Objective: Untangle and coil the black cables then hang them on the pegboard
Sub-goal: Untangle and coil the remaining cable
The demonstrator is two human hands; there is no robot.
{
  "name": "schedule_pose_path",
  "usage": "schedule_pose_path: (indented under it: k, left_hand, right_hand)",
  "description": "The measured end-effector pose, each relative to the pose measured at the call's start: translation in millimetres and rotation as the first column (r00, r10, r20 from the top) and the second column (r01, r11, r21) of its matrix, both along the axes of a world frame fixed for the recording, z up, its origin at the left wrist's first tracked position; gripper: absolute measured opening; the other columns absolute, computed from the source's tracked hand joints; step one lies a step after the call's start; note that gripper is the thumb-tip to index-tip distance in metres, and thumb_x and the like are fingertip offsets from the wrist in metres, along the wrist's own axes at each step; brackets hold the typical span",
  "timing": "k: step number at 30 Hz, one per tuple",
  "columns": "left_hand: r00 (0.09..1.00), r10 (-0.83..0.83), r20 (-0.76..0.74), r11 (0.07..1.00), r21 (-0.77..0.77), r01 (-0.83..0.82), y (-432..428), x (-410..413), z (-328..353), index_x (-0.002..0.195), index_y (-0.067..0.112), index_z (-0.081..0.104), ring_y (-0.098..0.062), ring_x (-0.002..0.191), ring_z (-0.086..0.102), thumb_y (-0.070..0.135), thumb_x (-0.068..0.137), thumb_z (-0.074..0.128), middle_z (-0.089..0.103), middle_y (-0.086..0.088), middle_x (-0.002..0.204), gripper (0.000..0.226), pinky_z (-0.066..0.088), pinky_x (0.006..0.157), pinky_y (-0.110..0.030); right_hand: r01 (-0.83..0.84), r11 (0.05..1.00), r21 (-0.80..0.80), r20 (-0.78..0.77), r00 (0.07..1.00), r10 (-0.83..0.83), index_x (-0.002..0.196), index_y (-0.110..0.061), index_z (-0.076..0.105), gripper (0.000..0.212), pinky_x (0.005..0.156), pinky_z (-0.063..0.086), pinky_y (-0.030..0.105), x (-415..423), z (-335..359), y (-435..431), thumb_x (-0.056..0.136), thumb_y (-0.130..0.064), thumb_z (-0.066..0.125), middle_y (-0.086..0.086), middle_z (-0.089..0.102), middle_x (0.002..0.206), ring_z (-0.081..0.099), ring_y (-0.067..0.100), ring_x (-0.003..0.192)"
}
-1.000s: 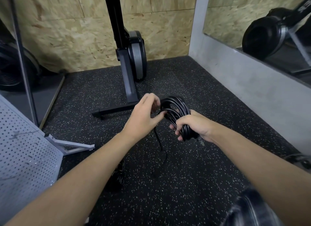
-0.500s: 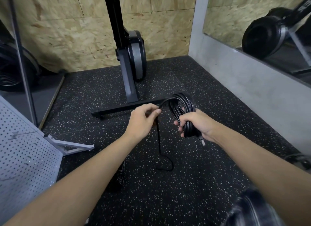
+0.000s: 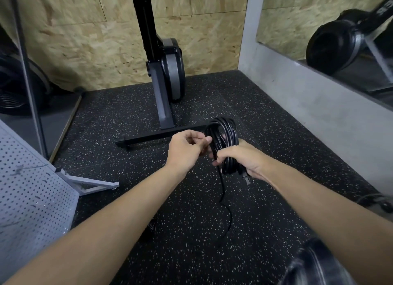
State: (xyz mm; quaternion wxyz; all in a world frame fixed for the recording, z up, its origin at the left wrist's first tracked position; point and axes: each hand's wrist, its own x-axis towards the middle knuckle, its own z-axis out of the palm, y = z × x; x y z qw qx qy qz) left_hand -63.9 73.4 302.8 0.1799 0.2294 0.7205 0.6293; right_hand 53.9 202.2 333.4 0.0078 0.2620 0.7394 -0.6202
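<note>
Two hands are in view, the left hand point(image 3: 187, 148) and the right hand point(image 3: 244, 159). There is one coil of black cable point(image 3: 223, 134), its loops packed too tightly to count, with one loose tail point(image 3: 222, 189) hanging from it and one plug point(image 3: 246, 177) at its lower end. On the floor point(image 3: 191, 253) lie one more dark cable bundle point(image 3: 151, 227), mostly hidden under the left forearm, and one further cable point(image 3: 378, 199) at the floor's right edge. One pegboard point(image 3: 27, 189) stands at the left edge, one upright exercise machine point(image 3: 168, 72) at the back edge, and one mirror point(image 3: 319, 19) on the right wall.
</note>
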Motion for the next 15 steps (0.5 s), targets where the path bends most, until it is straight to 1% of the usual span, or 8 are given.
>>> schedule_pose_path:
  k: [2, 4, 6, 9, 11, 13, 14, 15]
  left_hand:
    - [1.000, -0.004, 0.015, 1.000, 0.011, 0.004, -1.6, -2.2, 4.8, 0.101, 0.000, 0.066, -0.023, 0.068, 0.073, 0.012, 0.092, 0.080, 0.075, -0.008, 0.072, 0.020, 0.062, 0.076, -0.041]
    - [1.000, -0.010, -0.001, 1.000, -0.001, 0.010, -2.9, -4.0, 8.7, 0.101, -0.002, 0.065, -0.023, 0.070, 0.075, 0.010, 0.092, 0.080, 0.075, -0.013, 0.075, 0.021, 0.061, 0.070, -0.032]
    - [1.000, -0.017, -0.007, 1.000, 0.001, 0.017, -4.0, -3.8, 11.9, 0.101, -0.004, 0.066, -0.022, 0.069, 0.075, 0.009, 0.092, 0.080, 0.075, -0.022, 0.082, 0.021, 0.058, 0.066, -0.028]
    - [0.999, -0.031, -0.009, 0.999, 0.043, 0.031, -4.8, -3.8, 13.6, 0.101, -0.007, 0.065, -0.021, 0.066, 0.073, 0.006, 0.092, 0.079, 0.074, -0.026, 0.082, 0.021, 0.058, 0.062, -0.029]
    - [0.999, -0.042, -0.004, 0.995, 0.093, 0.043, -4.5, -1.8, 12.4, 0.102, -0.005, 0.066, -0.021, 0.068, 0.073, 0.008, 0.093, 0.078, 0.073, -0.025, 0.079, 0.020, 0.059, 0.065, -0.034]
    - [0.999, -0.043, 0.017, 0.992, 0.116, 0.041, -1.4, 0.6, 8.3, 0.104, 0.002, 0.067, -0.020, 0.073, 0.071, 0.015, 0.095, 0.076, 0.072, -0.016, 0.079, 0.018, 0.059, 0.070, -0.036]
    - [0.998, -0.047, 0.052, 0.993, 0.108, 0.041, 0.1, 1.7, 5.2, 0.106, 0.006, 0.066, -0.018, 0.077, 0.071, 0.019, 0.098, 0.073, 0.072, -0.011, 0.083, 0.017, 0.059, 0.075, -0.036]
    - [0.992, -0.059, 0.108, 0.995, 0.087, 0.049, 0.9, 2.2, 2.4, 0.108, 0.009, 0.064, -0.017, 0.084, 0.072, 0.021, 0.102, 0.067, 0.073, -0.007, 0.089, 0.014, 0.058, 0.080, -0.038]
  right_hand:
    - [-0.030, 0.999, 0.013, -0.002, 1.000, 0.030, 0.113, 0.003, 0.071, 0.066, 0.106, 0.052, 0.055, -0.2, 0.7, 1.5, 0.051, -0.021, 0.074, 0.017, 0.076, 0.112, 0.067, 0.039, 0.119]
    - [-0.051, 0.999, -0.002, -0.014, 0.999, 0.051, 0.116, 0.000, 0.073, 0.060, 0.110, 0.050, 0.054, 0.7, 0.1, 2.7, 0.057, -0.014, 0.071, 0.013, 0.078, 0.112, 0.067, 0.036, 0.121]
    - [-0.059, 0.997, -0.048, -0.031, 0.998, 0.058, 0.122, -0.003, 0.071, 0.062, 0.111, 0.050, 0.055, 0.9, -2.2, 5.3, 0.060, -0.006, 0.068, 0.014, 0.078, 0.115, 0.071, 0.034, 0.117]
    - [-0.086, 0.990, -0.114, -0.073, 0.994, 0.078, 0.124, -0.008, 0.071, 0.062, 0.103, 0.054, 0.051, 1.1, -4.9, 8.4, 0.063, 0.001, 0.064, 0.017, 0.076, 0.117, 0.075, 0.031, 0.107]
    - [-0.074, 0.990, -0.119, -0.113, 0.992, 0.061, 0.117, -0.006, 0.072, 0.049, 0.095, 0.058, 0.050, 0.3, -5.0, 6.4, 0.069, 0.005, 0.065, 0.013, 0.074, 0.103, 0.073, 0.028, 0.093]
    - [-0.039, 0.996, -0.084, -0.156, 0.987, 0.026, 0.102, -0.003, 0.071, 0.029, 0.087, 0.060, 0.045, -0.7, -5.1, 3.3, 0.077, 0.011, 0.064, 0.004, 0.072, 0.083, 0.069, 0.021, 0.081]
    - [-0.029, 0.998, -0.047, -0.177, 0.984, 0.020, 0.093, -0.003, 0.068, 0.023, 0.081, 0.061, 0.037, -1.4, -4.0, 1.3, 0.080, 0.015, 0.062, -0.002, 0.071, 0.074, 0.069, 0.014, 0.075]
    - [-0.015, 1.000, -0.018, -0.196, 0.981, 0.011, 0.088, -0.004, 0.065, 0.024, 0.074, 0.058, 0.027, -2.8, -3.5, 0.5, 0.083, 0.018, 0.059, -0.008, 0.071, 0.067, 0.070, 0.006, 0.070]
